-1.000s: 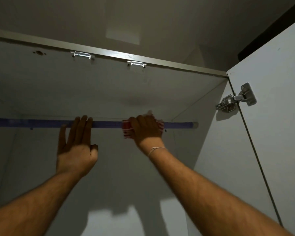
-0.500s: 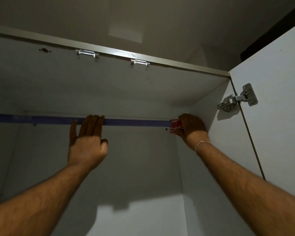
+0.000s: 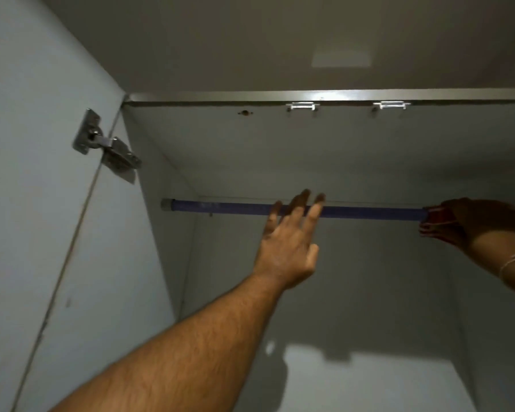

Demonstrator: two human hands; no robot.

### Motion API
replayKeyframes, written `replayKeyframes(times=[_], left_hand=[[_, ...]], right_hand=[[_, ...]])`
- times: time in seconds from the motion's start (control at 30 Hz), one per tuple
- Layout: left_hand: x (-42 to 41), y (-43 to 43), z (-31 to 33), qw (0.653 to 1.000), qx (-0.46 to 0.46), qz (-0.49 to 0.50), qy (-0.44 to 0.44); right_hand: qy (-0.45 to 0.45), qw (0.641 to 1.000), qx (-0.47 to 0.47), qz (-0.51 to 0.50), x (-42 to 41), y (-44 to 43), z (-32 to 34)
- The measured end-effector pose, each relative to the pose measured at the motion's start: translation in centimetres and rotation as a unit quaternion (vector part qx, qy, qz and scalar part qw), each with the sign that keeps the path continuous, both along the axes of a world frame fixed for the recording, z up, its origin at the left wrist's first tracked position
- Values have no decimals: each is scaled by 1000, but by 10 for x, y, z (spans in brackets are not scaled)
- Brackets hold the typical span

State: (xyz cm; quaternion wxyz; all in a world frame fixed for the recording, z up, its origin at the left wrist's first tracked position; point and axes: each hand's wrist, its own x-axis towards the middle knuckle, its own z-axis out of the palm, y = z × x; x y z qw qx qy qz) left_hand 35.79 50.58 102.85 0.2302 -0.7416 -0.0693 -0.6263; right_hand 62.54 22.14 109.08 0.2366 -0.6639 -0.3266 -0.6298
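A blue hanging rod [image 3: 226, 208] runs across the top of an empty white wardrobe. My left hand [image 3: 289, 236] is raised in front of the rod's middle with its fingers straight and spread, fingertips at the rod. My right hand [image 3: 473, 223] is at the right edge of view and holds a red-and-white cloth [image 3: 434, 221] wrapped against the rod. The rod's grey end cap [image 3: 167, 204] meets the left side wall.
The left wardrobe door [image 3: 36, 203] stands open, held by a metal hinge [image 3: 107, 147]. Two small metal catches [image 3: 302, 106] sit under the top front rail. The wardrobe's back panel [image 3: 369, 292] is bare.
The view has swung from the wardrobe's right side to its left side. My right hand with the cloth has come away from the right wall end of the rod.
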Motion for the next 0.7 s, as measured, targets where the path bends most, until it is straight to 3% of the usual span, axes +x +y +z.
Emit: replayKeyframes(times=[0.17,0.37,0.53,0.63,0.7], left_hand=[[-18,0,-10,994,106,-18,21],[-50,14,10,997,-4,-76,-29],[-90,60,20,990,-102,-2,-97],[-114,79,17,989,-94,27,-109],[-127,84,16,991,-61,32,-117]], right_hand=[[-58,993,-86,-52,-93,100,4],[-147,988,-56,8,-174,222,-6],[-78,987,-129,57,-245,287,-6],[-68,985,-143,72,-284,316,-10],[-72,986,-150,28,-302,334,-9]])
